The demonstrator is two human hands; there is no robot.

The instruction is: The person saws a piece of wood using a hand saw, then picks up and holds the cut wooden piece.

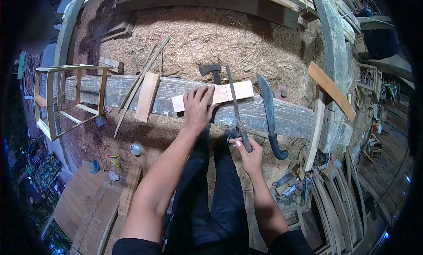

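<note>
A short pale wooden board (240,91) lies crosswise on the weathered plank bench (176,89). My left hand (198,107) grips it near its middle and presses it against the bench, with the fingers curled over it. In my right hand (250,156) is a long, narrow, dark-bladed tool (235,100), closed in the fingers at its near end. Its blade crosses the top of the board, right of my left hand; I cannot tell whether it is a saw or a file. A thin line runs across the board beside the blade.
A machete (266,103) lies across the bench at right, and an axe head (209,70) rests just behind it. Left are a loose board (147,96), thin strips (141,85) and a wooden frame (55,100). Shavings (198,39) cover the floor; a curved slat (330,89) leans at right.
</note>
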